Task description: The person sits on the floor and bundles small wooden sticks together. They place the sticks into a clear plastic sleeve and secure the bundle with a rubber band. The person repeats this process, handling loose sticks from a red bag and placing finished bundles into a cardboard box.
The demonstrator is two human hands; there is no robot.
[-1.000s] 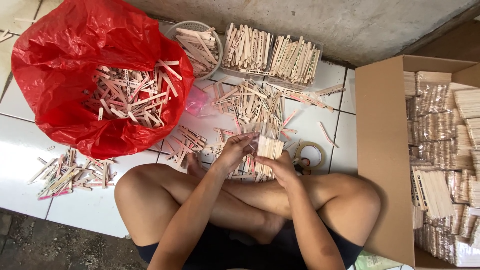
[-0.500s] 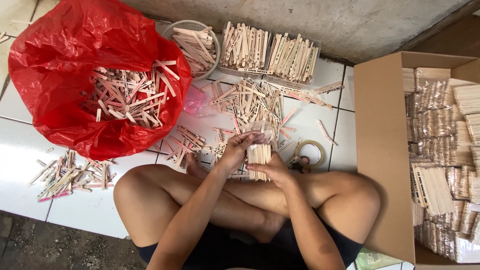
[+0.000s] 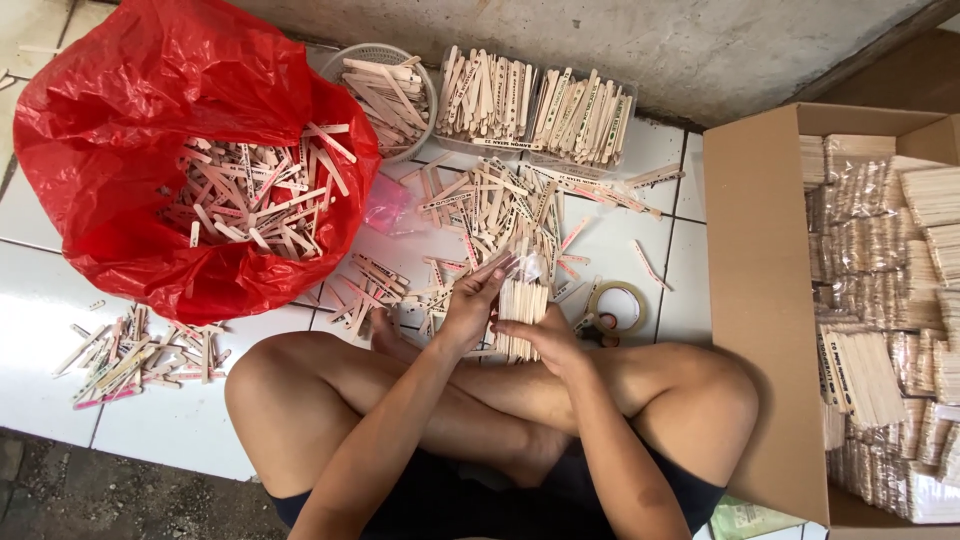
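Between my knees, both hands are on a squared-up stack of wooden sticks [image 3: 522, 318], held upright over the floor tiles. Compared with a second ago the stack looks tighter and sits a bit lower and nearer my lap; both hands have closed in on it. I read that as the bundle being evened up and gripped as one block, no longer loose sticks.

Left hand [image 3: 470, 312]: fingers extended up along the left face of the stack, palm pressed to it, fingertips near the top edge, where something clear and glossy shows, maybe a plastic sleeve; can't tell. Right hand [image 3: 545, 340]: wrapped round the lower right side, fingers curled, clamping the stack from below. Both forearms run in from my crossed legs and meet at the stack.

Outward: tape roll [image 3: 617, 307] on the tile just right of the hands. Loose pile of sticks [image 3: 500, 205] just beyond the stack. Two clear trays of sticks [image 3: 535, 105] by the wall, round basket [image 3: 385, 85] beside them. Red plastic bag [image 3: 150, 120] of sticks on the left, small scatter [image 3: 130, 345] in front of it. Cardboard box [image 3: 760, 300] with wrapped bundles on the right.
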